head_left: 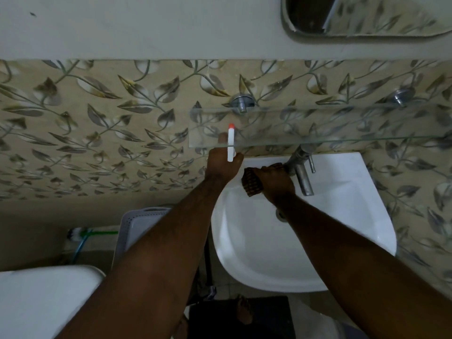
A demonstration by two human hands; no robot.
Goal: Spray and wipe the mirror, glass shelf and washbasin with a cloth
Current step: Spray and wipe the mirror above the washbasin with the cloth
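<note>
Left hand [223,162] clamped around a white spray bottle with an orange tip [231,143], raised just under the left end of the glass shelf [318,124]. Right hand [275,181] closed on a dark checked cloth [252,183], pressed at the back of the white washbasin [342,216] beside the chrome tap [302,172]. Mirror [367,15] on the wall above.

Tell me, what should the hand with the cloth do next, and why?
Probably rub the cloth around the tap's base: the right hand already presses it onto the washbasin rim there, while the left hand holds the spray bottle aside.
</note>
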